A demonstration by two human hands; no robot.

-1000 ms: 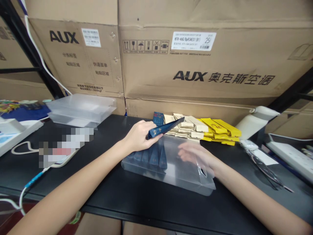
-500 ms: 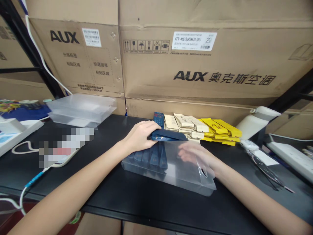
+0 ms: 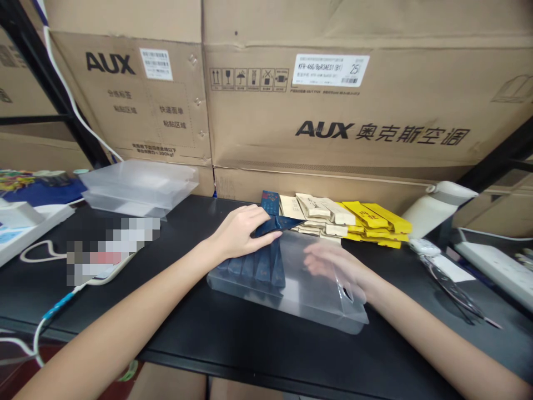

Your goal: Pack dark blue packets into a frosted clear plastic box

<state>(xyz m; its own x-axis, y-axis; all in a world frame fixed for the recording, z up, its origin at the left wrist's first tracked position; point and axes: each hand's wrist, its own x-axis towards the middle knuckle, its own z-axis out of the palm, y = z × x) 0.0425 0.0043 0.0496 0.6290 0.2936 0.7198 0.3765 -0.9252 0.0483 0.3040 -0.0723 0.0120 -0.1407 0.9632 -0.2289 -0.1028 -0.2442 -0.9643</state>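
My left hand is closed on a dark blue packet, which tilts with its narrow end to the right. Its thumb lies stretched along the packet's near side. Below it lies a clear plastic bag with a handle hole at its right end. Several dark blue packets stand in a row at the bag's left end. My right hand shows blurred through the clear film, fingers loosely extended with nothing seen in them; whether it is inside or behind the bag I cannot tell.
Behind the bag are another blue packet, cream packets and yellow packets. A white bottle, glasses and a power strip are at right. Clear plastic bags and a phone-like blurred item lie left.
The blue packet in my left hand has turned and now shows a pointed end. My left thumb has stretched out to the right beneath it. The right hand and bag have hardly moved.
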